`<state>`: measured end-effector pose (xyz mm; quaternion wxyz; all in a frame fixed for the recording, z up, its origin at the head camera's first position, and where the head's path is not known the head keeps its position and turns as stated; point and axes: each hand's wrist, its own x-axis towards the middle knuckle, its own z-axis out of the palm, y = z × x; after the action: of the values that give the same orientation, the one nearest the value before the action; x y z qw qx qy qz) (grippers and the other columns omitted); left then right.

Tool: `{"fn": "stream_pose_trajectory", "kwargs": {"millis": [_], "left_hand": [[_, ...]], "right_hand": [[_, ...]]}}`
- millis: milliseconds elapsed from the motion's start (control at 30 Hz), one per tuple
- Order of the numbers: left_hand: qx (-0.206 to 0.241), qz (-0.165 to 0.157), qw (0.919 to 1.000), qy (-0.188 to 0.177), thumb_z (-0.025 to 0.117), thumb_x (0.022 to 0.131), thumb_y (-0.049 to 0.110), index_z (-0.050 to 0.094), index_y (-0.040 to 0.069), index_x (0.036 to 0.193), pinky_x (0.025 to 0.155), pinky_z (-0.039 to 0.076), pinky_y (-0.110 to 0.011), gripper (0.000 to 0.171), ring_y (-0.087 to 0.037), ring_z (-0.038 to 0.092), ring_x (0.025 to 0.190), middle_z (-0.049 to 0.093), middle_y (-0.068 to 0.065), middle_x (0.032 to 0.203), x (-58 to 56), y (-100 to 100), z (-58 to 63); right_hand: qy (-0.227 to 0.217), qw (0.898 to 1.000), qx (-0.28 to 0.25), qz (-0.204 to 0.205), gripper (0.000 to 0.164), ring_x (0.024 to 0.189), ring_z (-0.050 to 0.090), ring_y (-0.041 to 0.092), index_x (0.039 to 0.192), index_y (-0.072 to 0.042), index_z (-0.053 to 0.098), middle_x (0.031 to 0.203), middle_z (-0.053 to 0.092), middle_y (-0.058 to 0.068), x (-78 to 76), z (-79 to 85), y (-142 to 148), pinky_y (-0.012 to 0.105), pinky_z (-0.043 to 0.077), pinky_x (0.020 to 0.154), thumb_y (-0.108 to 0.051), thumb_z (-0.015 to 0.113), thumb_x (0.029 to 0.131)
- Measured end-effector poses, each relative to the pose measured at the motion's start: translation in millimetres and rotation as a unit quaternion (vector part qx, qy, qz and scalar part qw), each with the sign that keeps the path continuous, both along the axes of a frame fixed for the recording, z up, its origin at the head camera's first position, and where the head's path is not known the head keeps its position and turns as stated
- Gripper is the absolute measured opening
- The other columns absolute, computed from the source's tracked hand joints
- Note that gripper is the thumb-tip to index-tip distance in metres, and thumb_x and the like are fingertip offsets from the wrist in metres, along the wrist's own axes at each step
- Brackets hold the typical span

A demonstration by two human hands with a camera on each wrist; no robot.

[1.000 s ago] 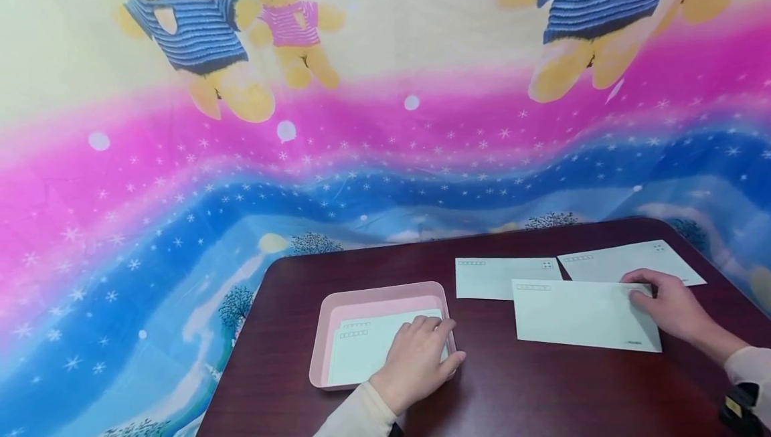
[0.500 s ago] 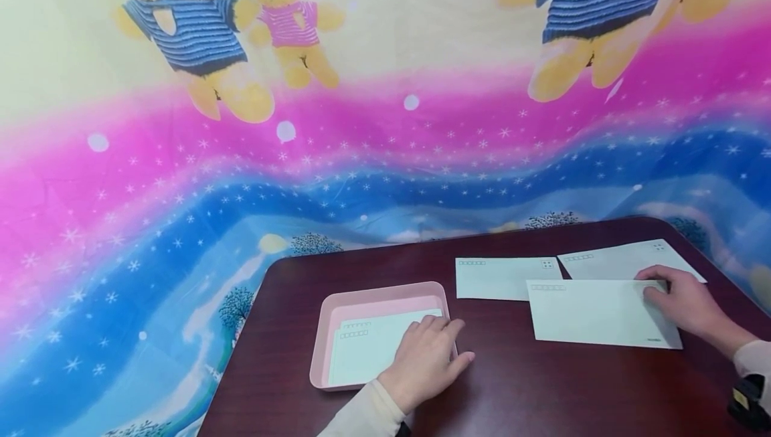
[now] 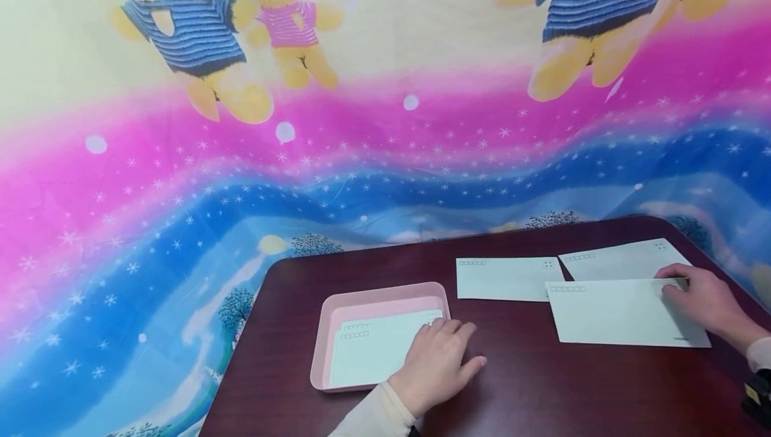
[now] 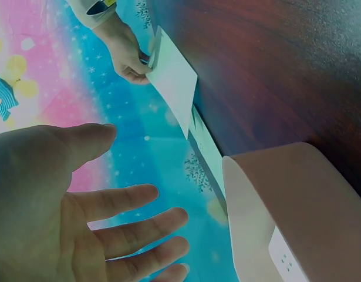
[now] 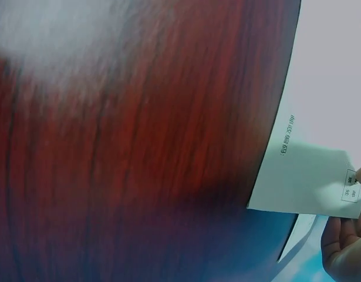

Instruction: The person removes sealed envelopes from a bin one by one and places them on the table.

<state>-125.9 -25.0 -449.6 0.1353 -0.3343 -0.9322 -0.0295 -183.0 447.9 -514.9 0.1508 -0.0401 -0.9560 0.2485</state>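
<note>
My right hand point(image 3: 707, 298) pinches the upper right corner of a white envelope point(image 3: 620, 316), thumb on its front. In the right wrist view that envelope point(image 5: 309, 176) shows small print along one edge. Two more envelopes lie behind it: one at the left point(image 3: 502, 280), partly covered by the held one, and one at the right point(image 3: 620, 259). My left hand point(image 3: 436, 360) hovers by the right rim of a pink tray point(image 3: 320, 350), fingers spread and holding nothing, as the left wrist view shows. Inside the tray lie stacked envelopes point(image 3: 367, 360), their right part hidden by this hand.
A dark brown wooden table point(image 3: 512, 383) bears everything. Behind it hangs a cloth point(image 3: 385, 156) printed with teddy bears and snowflakes. The tray's raised wall point(image 4: 309, 194) stands close to my left fingers.
My right hand has carried the pinched envelope to the right, over the far envelopes' near edges. My left hand has shifted slightly right, uncovering more of the tray's envelopes.
</note>
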Motion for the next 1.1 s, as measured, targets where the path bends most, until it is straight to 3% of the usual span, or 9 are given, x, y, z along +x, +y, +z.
{"fn": "stream_pose_trajectory", "kwargs": {"millis": [100,333,533,800,1100], "left_hand": [[-0.003,-0.002,1.0000,0.005,0.063,0.095,0.050,0.066,0.021,0.123,0.083,0.052,-0.030,0.040,-0.014,0.064,0.100,0.071,0.006,0.111,0.4,2,-0.3],[-0.004,-0.009,0.9999,0.013,0.065,0.094,0.049,0.067,0.021,0.123,0.081,0.053,-0.029,0.040,-0.013,0.064,0.100,0.072,0.006,0.111,1.3,5,-2.6],[-0.018,-0.012,0.9996,0.016,0.064,0.094,0.051,0.067,0.022,0.123,0.080,0.052,-0.028,0.041,-0.012,0.064,0.101,0.072,0.007,0.111,3.7,7,-5.5],[-0.030,-0.011,0.9995,0.007,0.062,0.095,0.054,0.066,0.024,0.126,0.079,0.050,-0.028,0.043,-0.010,0.064,0.103,0.071,0.008,0.113,5.1,11,-3.8],[-0.035,-0.009,0.9993,0.005,0.061,0.095,0.055,0.065,0.026,0.127,0.078,0.048,-0.027,0.044,-0.009,0.063,0.103,0.071,0.009,0.113,4.4,13,-2.3]], "right_hand": [[-0.004,1.000,0.004,-0.004,0.017,0.085,0.055,0.049,0.102,0.011,0.063,0.107,0.058,0.041,-0.3,-0.9,4,0.049,0.045,0.060,0.004,0.059,0.087],[-0.012,1.000,0.018,-0.014,0.018,0.073,0.056,0.039,0.102,0.014,0.062,0.105,0.057,0.042,-4.4,-0.7,15,0.033,0.038,0.054,0.003,0.059,0.087],[-0.027,0.999,0.024,-0.025,0.020,0.070,0.054,0.036,0.102,0.015,0.060,0.106,0.054,0.043,-7.5,-4.7,30,0.031,0.036,0.052,0.003,0.058,0.087],[-0.041,0.998,0.032,-0.023,0.025,0.054,0.041,0.020,0.107,0.018,0.057,0.106,0.053,0.045,-10.3,-3.4,40,0.032,0.032,0.050,0.002,0.054,0.088],[-0.039,0.998,0.032,-0.028,0.026,0.048,0.038,0.022,0.111,0.024,0.052,0.104,0.052,0.047,-16.5,-7.4,51,0.033,0.032,0.048,0.009,0.047,0.090]]}}
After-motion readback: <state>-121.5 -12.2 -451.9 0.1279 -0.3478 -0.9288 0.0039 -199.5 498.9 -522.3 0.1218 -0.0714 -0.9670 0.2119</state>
